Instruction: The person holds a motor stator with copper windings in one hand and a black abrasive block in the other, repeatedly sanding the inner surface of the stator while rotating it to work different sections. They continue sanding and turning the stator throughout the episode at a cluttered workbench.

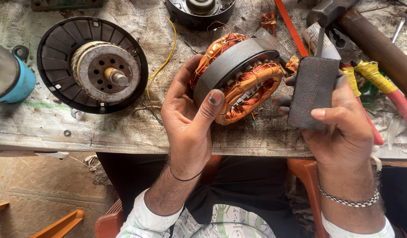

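The left hand [188, 117] is clamped around a motor stator [236, 77], thumb pressed on its grey steel ring and fingers curled behind it, so it sits tilted just above the near edge of the tabletop [102, 128], about midway along it. The right hand [340, 119] is closed on a dark rectangular block [313, 92], thumb across its face and fingers behind, held upright just beside the stator and not touching it.

The likeliest trouble is to the copper windings [252, 88]. They bulge out on both sides of the ring, and a rough block dragged across them could scrape the thin coating off the wire or snag one of the loose strands that stick out at the lower rim. The grip also looks one-sided: the stator rests mostly on the thumb and fingertips, so a hard push from the right could twist it out of the hand and over the near edge.

The stator itself is a grey band of stacked steel, dull and a little scuffed, with orange-brown coils tied in bundles and pale slot liners showing between them. A finned black rotor housing [92, 64] lies towards the left end of the tabletop, and red-handled pliers [380, 88] lie at the right end.
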